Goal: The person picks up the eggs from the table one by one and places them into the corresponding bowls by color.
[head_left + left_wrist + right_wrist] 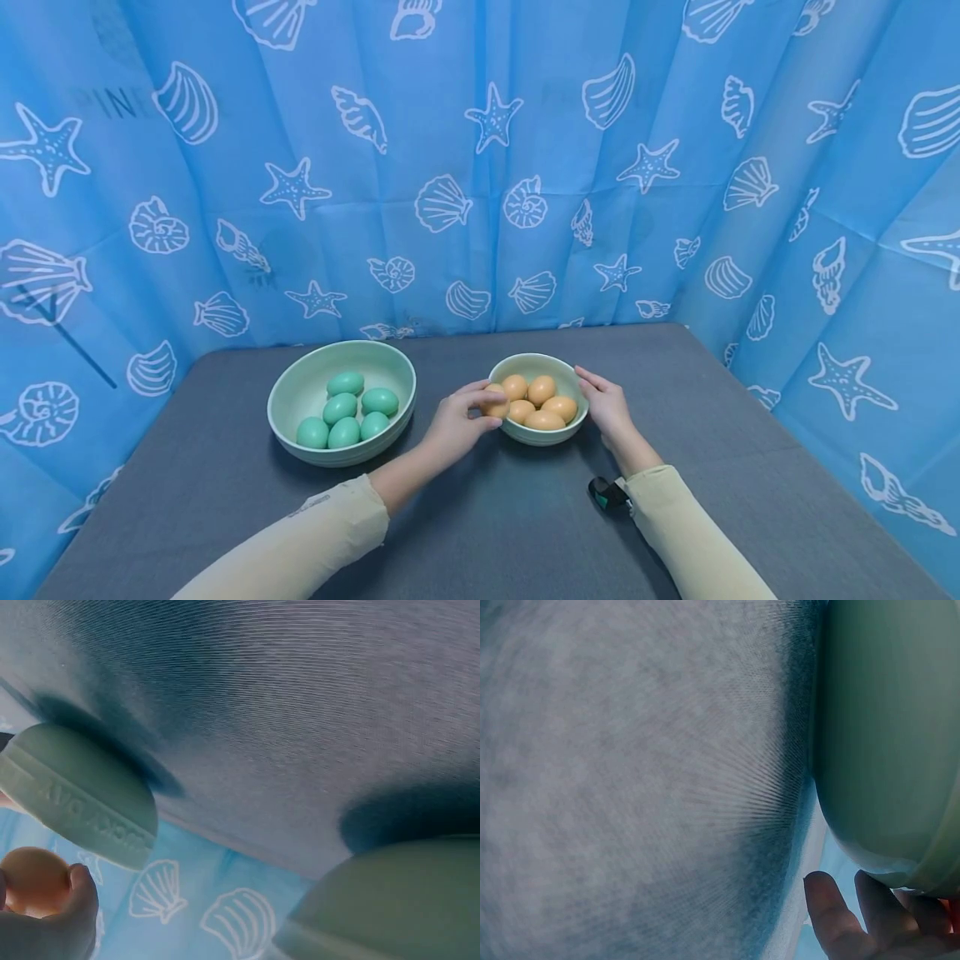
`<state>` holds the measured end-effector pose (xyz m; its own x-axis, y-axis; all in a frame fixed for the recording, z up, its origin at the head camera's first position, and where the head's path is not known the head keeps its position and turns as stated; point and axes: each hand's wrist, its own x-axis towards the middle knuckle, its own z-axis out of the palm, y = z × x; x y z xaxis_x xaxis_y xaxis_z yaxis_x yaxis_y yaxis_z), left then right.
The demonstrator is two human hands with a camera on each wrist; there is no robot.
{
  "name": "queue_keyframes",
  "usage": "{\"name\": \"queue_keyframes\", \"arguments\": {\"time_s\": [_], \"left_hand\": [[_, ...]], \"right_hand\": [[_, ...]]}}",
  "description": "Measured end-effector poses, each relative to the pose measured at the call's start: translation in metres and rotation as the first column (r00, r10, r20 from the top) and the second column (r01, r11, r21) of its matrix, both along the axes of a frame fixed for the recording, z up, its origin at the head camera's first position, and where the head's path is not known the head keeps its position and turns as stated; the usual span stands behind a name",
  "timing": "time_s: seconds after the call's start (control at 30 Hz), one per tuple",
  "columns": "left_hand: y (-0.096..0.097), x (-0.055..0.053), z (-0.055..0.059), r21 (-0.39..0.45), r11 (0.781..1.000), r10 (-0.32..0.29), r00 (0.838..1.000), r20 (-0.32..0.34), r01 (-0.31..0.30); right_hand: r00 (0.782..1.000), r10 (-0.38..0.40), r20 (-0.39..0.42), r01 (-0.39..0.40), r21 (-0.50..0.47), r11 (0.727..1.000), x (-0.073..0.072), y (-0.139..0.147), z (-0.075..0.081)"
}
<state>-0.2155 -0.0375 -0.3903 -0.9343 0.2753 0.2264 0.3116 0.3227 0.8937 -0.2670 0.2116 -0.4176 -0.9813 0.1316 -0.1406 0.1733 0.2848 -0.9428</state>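
My left hand (455, 425) pinches a light-brown egg (495, 402) between thumb and fingers, at the left rim of the small green bowl (535, 439). In the left wrist view that egg (36, 881) shows between the fingertips, apart from the bowl's lettered side (82, 799). Several more light-brown eggs (541, 390) lie inside the small bowl. Against its right side rests my right hand (609, 408), fingers extended along the outer wall; the right wrist view shows the fingers (885, 907) by the wall.
To the left stands a larger green bowl (285, 392) holding several green eggs (340, 407). Both bowls are on a grey cloth-covered table (480, 517). A black strapped device (607, 493) is at my right wrist. Blue shell-patterned curtains (450, 250) hang behind and beside the table.
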Motion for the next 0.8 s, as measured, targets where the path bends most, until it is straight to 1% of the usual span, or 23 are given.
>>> {"name": "queue_keyframes", "arguments": {"time_s": [0.1, 0.2, 0.3, 0.4, 0.53, 0.6, 0.67, 0.7, 0.8], "left_hand": [[0.006, -0.003, 0.0, 0.009, 1.0, -0.023, 0.999, -0.026, 0.024], [0.012, -0.007, -0.001, -0.005, 0.999, -0.048, 0.998, -0.05, 0.048], [0.018, -0.011, -0.001, -0.05, 0.997, -0.064, 0.996, -0.069, 0.061], [0.023, -0.015, -0.001, -0.125, 0.99, -0.075, 0.994, -0.081, 0.064], [0.029, -0.02, -0.001, -0.208, 0.976, -0.085, 0.995, -0.057, 0.072], [0.032, -0.022, -0.001, -0.239, 0.968, -0.088, 0.996, -0.034, 0.077], [0.034, -0.024, -0.002, -0.26, 0.961, -0.098, 0.995, -0.013, 0.092], [0.035, -0.025, -0.002, -0.273, 0.957, -0.105, 0.994, -0.014, 0.097], [0.036, -0.027, -0.002, -0.275, 0.954, -0.128, 0.992, -0.013, 0.119]], "right_hand": [[1.0, -0.003, -0.004, 0.003, 0.0, 1.0, 0.001, 0.001, 0.0], [1.0, -0.007, -0.004, 0.007, 0.0, 1.0, 0.001, 0.002, -0.001], [1.0, -0.006, -0.005, 0.006, -0.001, 1.0, 0.001, 0.002, -0.001], [1.0, 0.0, -0.006, 0.0, -0.001, 1.0, 0.001, 0.002, -0.001], [1.0, 0.007, -0.007, -0.007, -0.004, 1.0, 0.001, 0.002, -0.001], [1.0, 0.007, -0.008, -0.007, -0.006, 1.0, 0.001, 0.002, -0.002], [1.0, 0.006, -0.01, -0.006, -0.009, 1.0, 0.001, 0.002, -0.002], [1.0, 0.007, -0.012, -0.007, -0.008, 1.0, 0.001, 0.002, -0.002], [1.0, 0.008, -0.015, -0.008, -0.004, 1.0, 0.001, 0.002, -0.002]]}}
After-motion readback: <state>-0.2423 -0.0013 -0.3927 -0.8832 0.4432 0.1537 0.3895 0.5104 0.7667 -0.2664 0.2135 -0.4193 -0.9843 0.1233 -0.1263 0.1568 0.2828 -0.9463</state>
